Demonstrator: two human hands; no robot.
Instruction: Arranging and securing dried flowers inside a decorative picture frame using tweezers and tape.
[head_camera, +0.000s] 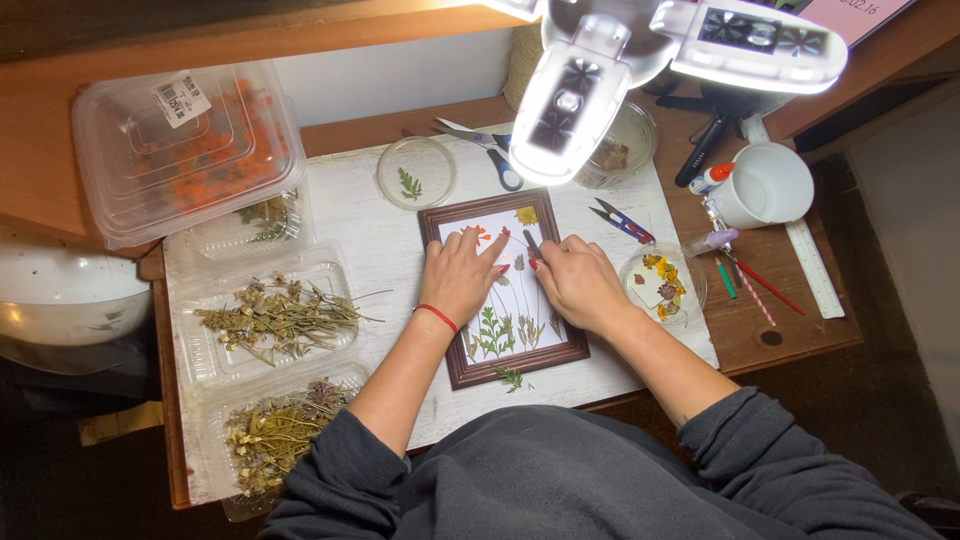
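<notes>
Lamp head (590, 90) overhangs the frame's (455, 370) far edge; near tabletop (370, 240) seems open.

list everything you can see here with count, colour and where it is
picture frame: 1, dark brown, centre of table, pressed flowers on white paper inside
clear trays of dried plants: 2, left side
lidded clear box: 1, orange contents, far left
petri dish: 1, clear, green leaf inside, above frame
dish of pressed petals: 1, clear, right of frame
scissors: 1, blue handles, under lamp
snips: 1, blue and red, right of frame
mug: 1, white, far right
ruler: 1, white, right edge
lamp: 1, white, overhead
left hand: red wrist string, flat on frame
right hand: fingers holding a thin dark tool
</notes>
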